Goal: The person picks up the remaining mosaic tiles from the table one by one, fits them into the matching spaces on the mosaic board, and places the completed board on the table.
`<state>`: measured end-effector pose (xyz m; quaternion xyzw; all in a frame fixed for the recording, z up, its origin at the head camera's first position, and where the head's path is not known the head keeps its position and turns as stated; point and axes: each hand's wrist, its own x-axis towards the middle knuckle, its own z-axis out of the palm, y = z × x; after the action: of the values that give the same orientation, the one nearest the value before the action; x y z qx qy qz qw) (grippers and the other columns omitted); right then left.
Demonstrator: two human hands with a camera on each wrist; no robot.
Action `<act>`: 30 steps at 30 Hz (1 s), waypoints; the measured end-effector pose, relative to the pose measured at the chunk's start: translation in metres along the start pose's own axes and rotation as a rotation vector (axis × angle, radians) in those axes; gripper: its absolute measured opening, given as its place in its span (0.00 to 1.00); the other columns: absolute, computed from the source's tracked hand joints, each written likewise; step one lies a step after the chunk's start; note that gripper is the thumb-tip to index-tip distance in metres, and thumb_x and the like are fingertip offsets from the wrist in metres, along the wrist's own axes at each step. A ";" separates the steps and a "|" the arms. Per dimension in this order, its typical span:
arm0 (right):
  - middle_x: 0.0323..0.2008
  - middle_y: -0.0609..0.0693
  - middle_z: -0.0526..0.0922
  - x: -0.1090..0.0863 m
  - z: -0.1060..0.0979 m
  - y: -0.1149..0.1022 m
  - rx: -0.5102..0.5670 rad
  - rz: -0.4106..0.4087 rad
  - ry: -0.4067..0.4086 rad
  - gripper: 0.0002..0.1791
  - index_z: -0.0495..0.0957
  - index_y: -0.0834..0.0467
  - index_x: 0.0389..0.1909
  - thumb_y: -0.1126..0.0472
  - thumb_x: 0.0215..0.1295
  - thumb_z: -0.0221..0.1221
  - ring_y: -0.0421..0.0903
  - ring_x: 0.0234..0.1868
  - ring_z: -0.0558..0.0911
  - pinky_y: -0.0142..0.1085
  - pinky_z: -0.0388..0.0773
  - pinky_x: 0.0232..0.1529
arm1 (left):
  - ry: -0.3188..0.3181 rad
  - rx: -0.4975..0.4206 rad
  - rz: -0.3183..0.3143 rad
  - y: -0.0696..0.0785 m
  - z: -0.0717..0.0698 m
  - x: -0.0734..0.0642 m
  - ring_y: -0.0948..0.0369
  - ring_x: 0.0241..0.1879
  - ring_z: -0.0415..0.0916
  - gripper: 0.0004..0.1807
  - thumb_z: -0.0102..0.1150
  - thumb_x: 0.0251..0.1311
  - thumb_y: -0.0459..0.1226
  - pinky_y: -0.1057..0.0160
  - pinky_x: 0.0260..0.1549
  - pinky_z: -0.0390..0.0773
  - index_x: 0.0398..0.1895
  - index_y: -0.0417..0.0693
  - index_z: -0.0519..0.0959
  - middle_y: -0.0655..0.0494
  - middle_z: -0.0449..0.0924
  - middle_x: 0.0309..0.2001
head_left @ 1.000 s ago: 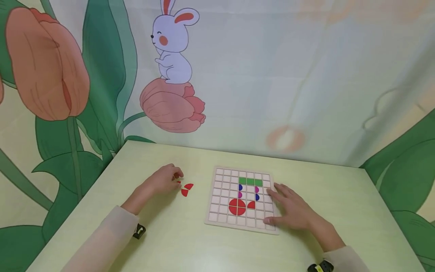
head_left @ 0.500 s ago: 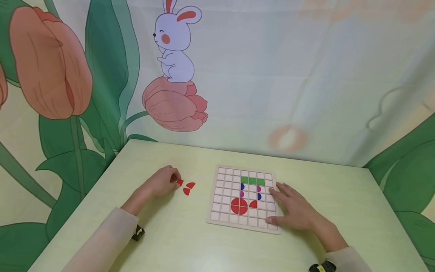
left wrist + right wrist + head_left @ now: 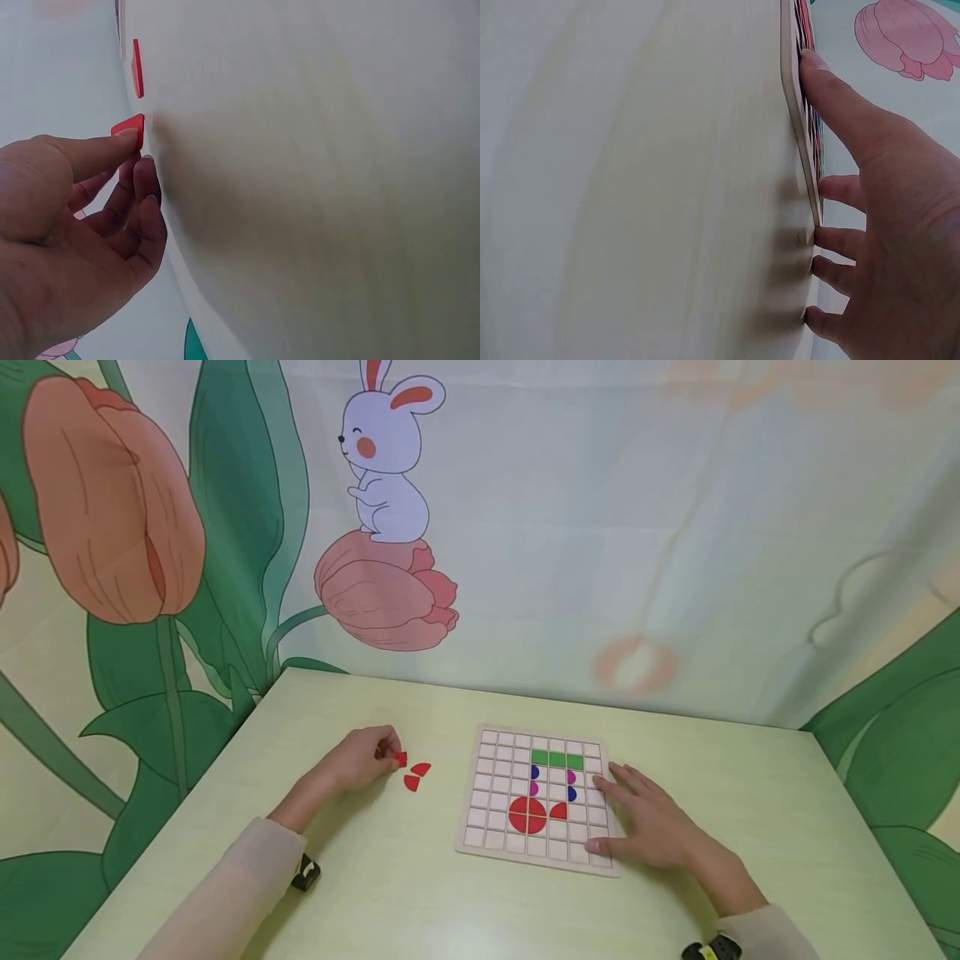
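Note:
My left hand (image 3: 358,760) pinches a red quarter-circle piece (image 3: 401,760) between thumb and fingers, just over the table; the left wrist view shows the piece (image 3: 132,132) at the thumb tip. Two more red quarter-circle pieces lie close by, one (image 3: 422,769) farther back and one (image 3: 412,782) nearer. The square wooden grid board (image 3: 480,839) lies to their right. On it sit a red circle of quarter pieces (image 3: 527,815), a lone red quarter (image 3: 558,811), a green row (image 3: 557,759) and small blue and magenta half-circles. My right hand (image 3: 652,822) rests spread along the board's right edge, thumb on its corner.
The pale table (image 3: 360,893) bears the board and pieces. Behind it hangs a curtain (image 3: 540,527) printed with a rabbit and tulips, meeting the table's back edge. A dark band (image 3: 306,872) circles the left wrist and another (image 3: 712,947) the right.
My left hand has taken hold of a red quarter-circle piece and shifted it slightly to the right. The right hand stays on the board's edge. The head view has shifted slightly.

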<state>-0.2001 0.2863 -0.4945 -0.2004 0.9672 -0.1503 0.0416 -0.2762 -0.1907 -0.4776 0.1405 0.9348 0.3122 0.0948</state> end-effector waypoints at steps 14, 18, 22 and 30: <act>0.81 0.63 0.58 -0.002 -0.003 -0.004 0.002 0.001 0.007 0.60 0.66 0.55 0.80 0.22 0.55 0.67 0.70 0.80 0.55 0.70 0.58 0.73 | -0.019 -0.108 0.144 0.060 0.012 0.018 0.56 0.43 0.77 0.03 0.59 0.76 0.31 0.62 0.40 0.82 0.48 0.42 0.77 0.51 0.77 0.45; 0.81 0.62 0.58 -0.002 -0.002 -0.003 0.005 -0.006 0.006 0.60 0.65 0.55 0.80 0.21 0.55 0.66 0.70 0.81 0.54 0.70 0.58 0.72 | -0.015 -0.096 0.198 0.078 0.018 0.025 0.57 0.46 0.79 0.04 0.59 0.76 0.31 0.61 0.45 0.82 0.49 0.44 0.78 0.53 0.78 0.46; 0.81 0.62 0.58 -0.003 -0.002 -0.004 0.007 -0.015 0.013 0.60 0.66 0.55 0.80 0.22 0.55 0.66 0.70 0.80 0.55 0.70 0.58 0.73 | -0.028 -0.102 0.253 0.096 0.027 0.032 0.57 0.47 0.79 0.05 0.59 0.76 0.31 0.61 0.46 0.82 0.49 0.46 0.80 0.55 0.79 0.45; 0.81 0.63 0.59 -0.003 -0.003 -0.003 0.003 -0.026 0.018 0.59 0.66 0.56 0.80 0.22 0.56 0.66 0.70 0.80 0.55 0.69 0.58 0.73 | -0.097 -0.063 0.340 0.128 0.055 0.043 0.60 0.45 0.76 0.09 0.57 0.77 0.31 0.64 0.46 0.80 0.52 0.48 0.84 0.58 0.77 0.44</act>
<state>-0.1968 0.2855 -0.4909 -0.2116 0.9646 -0.1542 0.0312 -0.2760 -0.0485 -0.4471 0.3086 0.8816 0.3457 0.0897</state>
